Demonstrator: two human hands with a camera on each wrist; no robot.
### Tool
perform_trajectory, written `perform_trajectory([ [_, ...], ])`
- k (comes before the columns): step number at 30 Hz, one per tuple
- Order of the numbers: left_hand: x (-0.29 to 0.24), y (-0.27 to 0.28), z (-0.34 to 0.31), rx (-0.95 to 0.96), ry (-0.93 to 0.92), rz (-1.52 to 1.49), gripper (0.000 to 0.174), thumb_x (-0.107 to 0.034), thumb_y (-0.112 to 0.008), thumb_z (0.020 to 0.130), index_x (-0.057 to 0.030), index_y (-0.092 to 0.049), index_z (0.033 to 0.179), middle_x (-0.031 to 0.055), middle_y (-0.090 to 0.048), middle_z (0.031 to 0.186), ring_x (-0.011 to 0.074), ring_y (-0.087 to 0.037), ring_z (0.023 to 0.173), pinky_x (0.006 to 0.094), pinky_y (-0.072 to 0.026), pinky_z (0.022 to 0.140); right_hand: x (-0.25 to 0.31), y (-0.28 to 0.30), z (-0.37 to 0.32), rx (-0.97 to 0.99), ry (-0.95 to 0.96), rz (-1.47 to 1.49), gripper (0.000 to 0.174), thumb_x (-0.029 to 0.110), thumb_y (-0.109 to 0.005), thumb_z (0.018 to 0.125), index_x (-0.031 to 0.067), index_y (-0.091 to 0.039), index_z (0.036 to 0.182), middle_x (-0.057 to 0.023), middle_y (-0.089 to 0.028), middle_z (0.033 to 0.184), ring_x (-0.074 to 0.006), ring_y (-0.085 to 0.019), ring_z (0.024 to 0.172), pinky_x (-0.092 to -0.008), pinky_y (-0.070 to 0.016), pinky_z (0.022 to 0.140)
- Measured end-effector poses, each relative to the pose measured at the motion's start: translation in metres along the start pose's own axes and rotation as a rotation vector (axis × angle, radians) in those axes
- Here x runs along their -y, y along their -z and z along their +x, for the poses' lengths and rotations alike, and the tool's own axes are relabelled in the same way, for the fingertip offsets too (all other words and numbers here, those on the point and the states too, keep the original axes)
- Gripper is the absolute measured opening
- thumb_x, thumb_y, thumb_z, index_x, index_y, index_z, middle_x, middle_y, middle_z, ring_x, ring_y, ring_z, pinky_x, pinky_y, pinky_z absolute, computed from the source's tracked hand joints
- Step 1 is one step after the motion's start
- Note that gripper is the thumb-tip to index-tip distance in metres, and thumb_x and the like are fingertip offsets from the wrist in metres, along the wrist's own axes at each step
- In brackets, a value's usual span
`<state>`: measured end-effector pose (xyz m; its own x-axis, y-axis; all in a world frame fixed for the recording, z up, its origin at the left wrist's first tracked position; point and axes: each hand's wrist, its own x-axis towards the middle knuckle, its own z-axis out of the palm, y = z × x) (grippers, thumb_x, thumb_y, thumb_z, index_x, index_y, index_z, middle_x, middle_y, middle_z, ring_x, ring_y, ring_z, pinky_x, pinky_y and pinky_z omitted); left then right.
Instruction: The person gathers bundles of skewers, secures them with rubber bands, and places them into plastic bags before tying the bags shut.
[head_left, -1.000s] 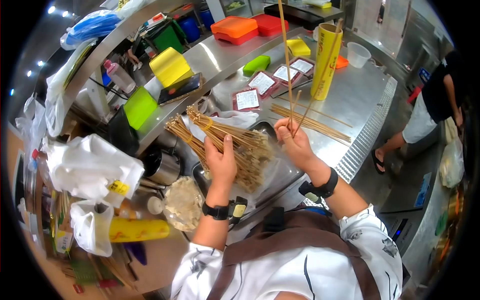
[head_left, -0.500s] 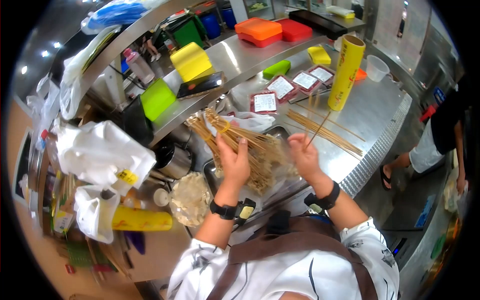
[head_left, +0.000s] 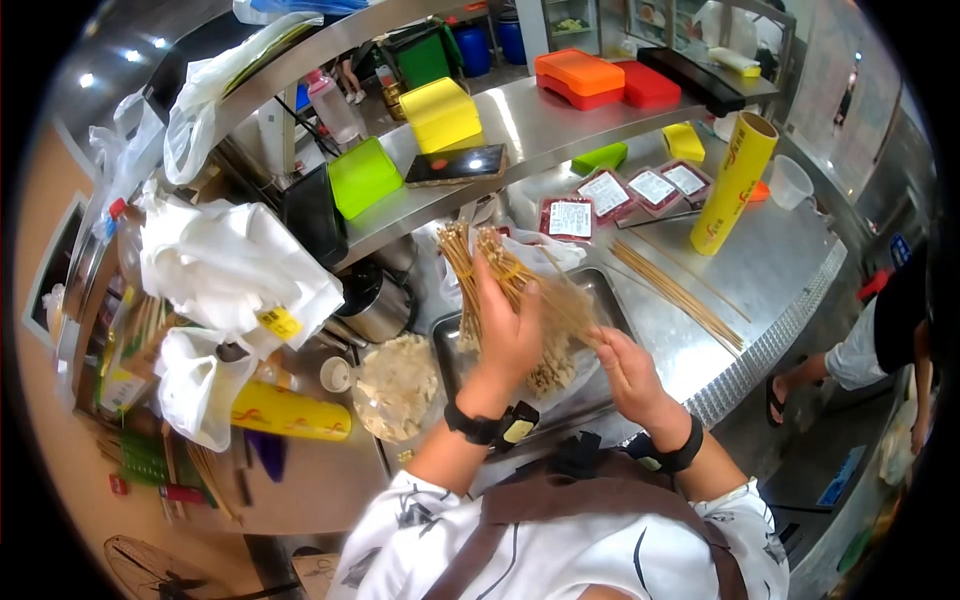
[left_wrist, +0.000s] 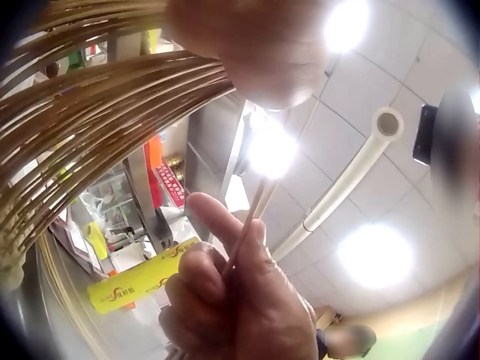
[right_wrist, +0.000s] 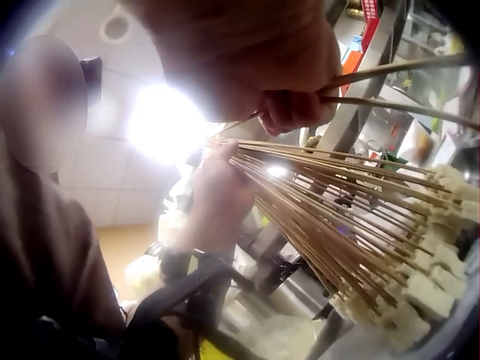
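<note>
My left hand (head_left: 508, 325) grips a fanned bundle of thin wooden skewers (head_left: 458, 275), with a yellow band round part of it. Pale cube-like pieces (right_wrist: 427, 296) sit on the skewers' far ends in the right wrist view. Beneath the bundle lies a metal tray (head_left: 622, 305) lined with clear plastic. Close beside the bundle on the right, my right hand (head_left: 632, 380) pinches a couple of thin sticks (left_wrist: 251, 217) between thumb and fingers. Several loose skewers (head_left: 685, 300) lie on the steel counter beyond it.
A yellow film roll (head_left: 735, 185) stands at the right, near labelled red packs (head_left: 605, 195). On the left are a bag of pale pieces (head_left: 395, 385), a metal pot (head_left: 375, 300) and white plastic bags (head_left: 230, 260). A raised shelf (head_left: 535, 130) holds a phone (head_left: 455, 166) and coloured boxes.
My right hand has come in closer to the bundle, and its sticks, upright earlier, now slant toward it. My left hand keeps its grip. The head view has shifted, bringing more of the back into sight.
</note>
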<state>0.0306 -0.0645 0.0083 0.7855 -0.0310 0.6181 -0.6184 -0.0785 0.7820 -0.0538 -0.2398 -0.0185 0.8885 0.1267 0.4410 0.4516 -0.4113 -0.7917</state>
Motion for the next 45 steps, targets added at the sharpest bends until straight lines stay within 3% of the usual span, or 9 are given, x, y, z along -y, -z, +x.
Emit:
perform_trajectory([
  [8, -0.019, 0.014, -0.029, -0.088, -0.306, 0.658, 0.065, -0.026, -0.040, 0.093, 0.0069, -0.020, 0.146, 0.0244, -0.021, 0.152, 0.0370, -0.016, 0.143, 0.0462, -0.0124, 0.116, -0.018, -0.021, -0.023, 0.172, 0.080, -0.185, 0.037, 0.025, -0.045, 0.097, 0.0040, -0.052, 0.127, -0.0194, -0.052, 0.131, -0.0376, -0.056, 0.111, -0.0419, -0.0483, 0.090],
  [12, -0.034, 0.003, -0.038, -0.121, -0.339, 0.526, 0.068, -0.045, -0.035, 0.098, 0.0064, -0.029, 0.142, 0.0240, -0.031, 0.146, 0.0376, -0.032, 0.135, 0.0480, -0.0250, 0.112, -0.018, -0.026, -0.026, 0.101, 0.005, 0.009, 0.042, 0.033, -0.045, 0.099, 0.0050, -0.047, 0.130, -0.0187, -0.055, 0.123, -0.0370, -0.057, 0.106, -0.0402, -0.0498, 0.085],
  [13, -0.030, -0.008, -0.047, -0.145, -0.017, -0.047, 0.069, -0.047, -0.033, 0.098, 0.0070, -0.031, 0.141, 0.0220, -0.039, 0.141, 0.0335, -0.038, 0.131, 0.0454, -0.0286, 0.110, -0.011, -0.018, -0.026, 0.116, 0.012, 0.056, 0.041, 0.033, -0.044, 0.099, 0.0028, -0.049, 0.127, -0.0195, -0.056, 0.119, -0.0379, -0.058, 0.101, -0.0418, -0.0499, 0.082],
  [16, -0.057, 0.006, -0.050, 0.200, -0.251, 0.120, 0.039, -0.012, -0.051, 0.098, 0.0041, -0.043, 0.132, 0.0184, -0.061, 0.108, 0.0308, -0.060, 0.097, 0.0423, -0.0478, 0.091, -0.011, -0.019, -0.027, 0.161, 0.095, 0.179, 0.034, 0.037, -0.039, 0.101, 0.0060, -0.052, 0.106, -0.0186, -0.060, 0.097, -0.0392, -0.059, 0.083, -0.0449, -0.0474, 0.068],
  [20, -0.066, 0.001, -0.041, 0.202, -0.149, 0.265, 0.026, -0.012, -0.046, 0.101, 0.0038, -0.056, 0.119, 0.0171, -0.064, 0.093, 0.0302, -0.062, 0.078, 0.0397, -0.0526, 0.073, -0.016, -0.011, -0.029, 0.286, 0.077, 0.300, 0.035, 0.035, -0.039, 0.101, 0.0054, -0.049, 0.115, -0.0183, -0.060, 0.097, -0.0389, -0.060, 0.082, -0.0446, -0.0472, 0.068],
  [26, -0.063, 0.000, -0.039, 0.264, -0.342, 0.503, 0.022, -0.010, -0.051, 0.098, 0.0058, -0.060, 0.110, 0.0162, -0.065, 0.093, 0.0281, -0.062, 0.071, 0.0348, -0.0521, 0.062, 0.000, -0.017, -0.031, -0.256, 0.344, 0.089, 0.049, 0.016, -0.049, 0.094, 0.0054, -0.036, 0.140, -0.0162, -0.057, 0.101, -0.0346, -0.060, 0.076, -0.0411, -0.0478, 0.063],
  [29, -0.039, 0.008, -0.046, 0.286, 0.100, 0.349, 0.045, -0.022, -0.060, 0.094, 0.0047, -0.050, 0.128, 0.0227, -0.059, 0.117, 0.0340, -0.061, 0.101, 0.0395, -0.0508, 0.084, 0.006, -0.003, -0.035, -0.224, 0.352, -0.082, 0.061, 0.010, -0.057, 0.087, 0.0063, -0.035, 0.144, -0.0106, -0.048, 0.084, -0.0263, -0.054, 0.063, -0.0361, -0.0449, 0.054],
  [31, -0.003, 0.011, -0.044, 0.203, 0.268, -0.158, 0.043, -0.023, -0.042, 0.102, 0.0064, -0.045, 0.134, 0.0128, -0.059, 0.118, 0.0168, -0.058, 0.095, 0.0291, -0.0476, 0.084, 0.003, -0.004, -0.035, -0.195, 0.335, -0.089, 0.060, 0.010, -0.056, 0.088, 0.0062, -0.035, 0.144, -0.0107, -0.048, 0.083, -0.0265, -0.054, 0.063, -0.0364, -0.0449, 0.054],
  [45, -0.036, -0.012, -0.042, 0.039, 0.350, -0.443, 0.013, -0.007, -0.052, 0.096, 0.0017, -0.059, 0.102, 0.0065, -0.062, 0.085, 0.0089, -0.050, 0.063, 0.0210, -0.0423, 0.056, 0.005, -0.012, -0.032, -0.155, 0.196, 0.079, 0.063, 0.008, -0.051, 0.088, 0.0135, -0.031, 0.147, -0.0166, -0.057, 0.089, -0.0345, -0.061, 0.072, -0.0415, -0.0483, 0.062],
])
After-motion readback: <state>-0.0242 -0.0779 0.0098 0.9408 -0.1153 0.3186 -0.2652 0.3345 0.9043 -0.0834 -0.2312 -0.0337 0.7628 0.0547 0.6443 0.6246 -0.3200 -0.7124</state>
